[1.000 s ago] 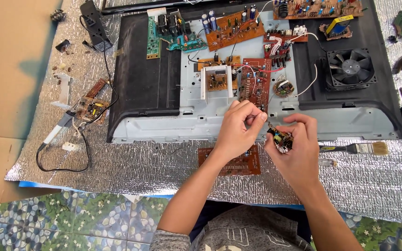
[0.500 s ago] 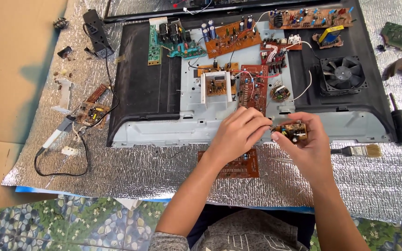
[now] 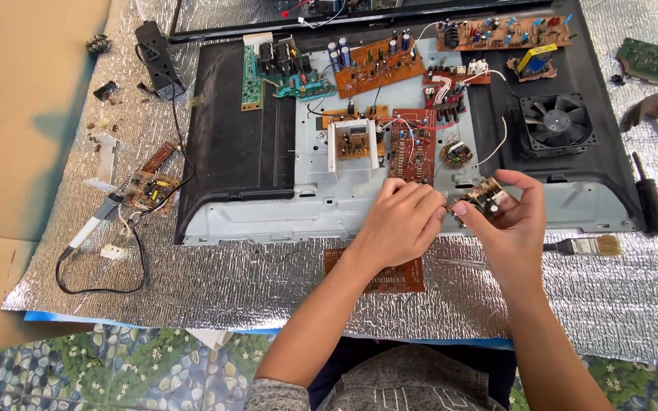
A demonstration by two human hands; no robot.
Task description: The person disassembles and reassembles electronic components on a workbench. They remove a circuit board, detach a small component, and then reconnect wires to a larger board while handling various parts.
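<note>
The person's right hand is closed around a small brown circuit board with little dark parts on top and holds it up just above the near edge of the big black and grey opened screen case. The left hand is bunched up tight beside it, and its fingertips pinch at the left end of the small board; what they pinch is too small to see. The board looks light and stiff, like a thin cracker, so it should be easy to lift. It also looks easy to break: the tiny parts could snap off or bend if pressed. The safest place to hold it seems to be the bare edges, the way the right hand does, not the bumpy top. A flat orange-brown board lies on the shiny silver mat just in front of the case, under the left wrist. A small paintbrush with pale bristles lies on the mat to the right of it.
</note>
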